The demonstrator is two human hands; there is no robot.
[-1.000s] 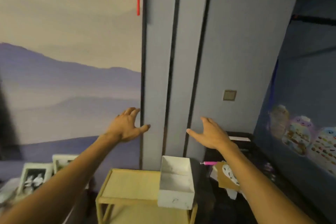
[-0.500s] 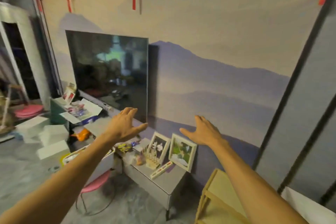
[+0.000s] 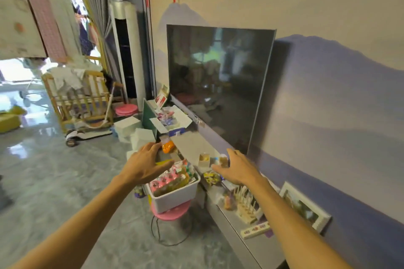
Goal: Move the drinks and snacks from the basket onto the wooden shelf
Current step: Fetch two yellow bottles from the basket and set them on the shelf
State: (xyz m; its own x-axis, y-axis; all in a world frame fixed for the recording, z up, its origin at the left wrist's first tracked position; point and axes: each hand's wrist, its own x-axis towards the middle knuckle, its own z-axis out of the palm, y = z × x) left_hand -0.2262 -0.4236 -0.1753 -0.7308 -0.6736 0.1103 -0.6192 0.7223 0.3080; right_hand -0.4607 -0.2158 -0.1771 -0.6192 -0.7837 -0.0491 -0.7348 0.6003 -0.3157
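A white basket (image 3: 177,195) stands on a pink stool (image 3: 170,214) beside the low TV cabinet. It is packed with snack packets and pink drink bottles (image 3: 169,180). My left hand (image 3: 145,165) hovers in the air above the basket's far left side, fingers spread and empty. My right hand (image 3: 238,167) is held out to the basket's right, over the cabinet top, also spread and empty. The wooden shelf is out of view.
A large dark TV (image 3: 218,85) leans on the wall above the grey cabinet (image 3: 240,225), which carries photo frames (image 3: 306,207), small boxes and an orange packet (image 3: 168,146). White boxes (image 3: 135,131), a scooter (image 3: 85,134) and a wooden crib (image 3: 80,98) stand on the glossy floor to the left.
My view has swung left from the wooden shelf and wall corner, past the photo frames, to the TV and the basket. Both hands stayed raised, spread and empty.
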